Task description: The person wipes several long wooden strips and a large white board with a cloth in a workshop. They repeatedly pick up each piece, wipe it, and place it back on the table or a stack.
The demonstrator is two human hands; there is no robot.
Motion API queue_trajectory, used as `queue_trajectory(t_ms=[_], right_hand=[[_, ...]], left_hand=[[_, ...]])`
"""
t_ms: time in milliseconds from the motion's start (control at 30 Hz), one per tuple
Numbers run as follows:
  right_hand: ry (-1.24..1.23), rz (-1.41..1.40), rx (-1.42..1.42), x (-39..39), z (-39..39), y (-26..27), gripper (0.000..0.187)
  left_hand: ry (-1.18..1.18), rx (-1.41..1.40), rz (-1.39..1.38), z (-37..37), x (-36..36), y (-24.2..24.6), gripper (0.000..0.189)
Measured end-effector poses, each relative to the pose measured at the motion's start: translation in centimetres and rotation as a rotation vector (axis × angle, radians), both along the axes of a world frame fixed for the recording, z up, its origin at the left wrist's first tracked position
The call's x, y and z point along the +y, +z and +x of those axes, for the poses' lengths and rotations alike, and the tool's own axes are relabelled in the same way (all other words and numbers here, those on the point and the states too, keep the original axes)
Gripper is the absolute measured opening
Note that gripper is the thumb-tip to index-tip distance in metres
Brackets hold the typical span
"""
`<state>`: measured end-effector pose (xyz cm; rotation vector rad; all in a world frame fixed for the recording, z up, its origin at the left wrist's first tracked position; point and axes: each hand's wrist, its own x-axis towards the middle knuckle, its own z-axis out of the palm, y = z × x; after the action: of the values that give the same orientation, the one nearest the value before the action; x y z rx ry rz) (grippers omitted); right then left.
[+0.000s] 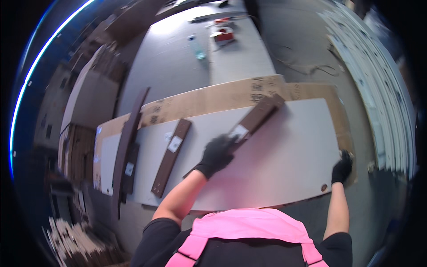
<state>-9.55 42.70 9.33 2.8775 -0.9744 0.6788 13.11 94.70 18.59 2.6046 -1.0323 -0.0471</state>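
Note:
My left hand (218, 155), in a black glove, grips a dark brown board (257, 116) with a white label. The board slants up to the right above a large white panel (283, 150), and a second brown edge shows along it. My right hand (342, 169), also black-gloved, is at the panel's right edge. Its fingers are blurred, and I cannot tell whether they hold anything. Left of my left hand, another labelled brown board (171, 157) lies on the panel. Farther left are a longer brown board (126, 150) and a short labelled one (130, 173).
Printed cardboard (213, 95) lies under the white panel. Beyond it, a table (166, 66) bears a plastic bottle (197, 48) and a red and white box (223, 35). Long white panels (377, 90) are stacked at the right. Stacked boards (90, 90) stand at the left.

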Motion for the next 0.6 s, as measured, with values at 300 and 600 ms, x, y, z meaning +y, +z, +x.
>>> queue_trajectory(t_ms=[300,600], right_hand=[[0.024,-0.071,-0.112,4.1,-0.7,1.3,0.026],[0.106,-0.059,-0.097,17.9,-2.9,0.5,0.027]], left_hand=[[0.325,-0.029,-0.325,-1.1,11.8,1.1,0.069],[0.301,-0.149,-0.226,-1.4,21.5,0.4,0.055]])
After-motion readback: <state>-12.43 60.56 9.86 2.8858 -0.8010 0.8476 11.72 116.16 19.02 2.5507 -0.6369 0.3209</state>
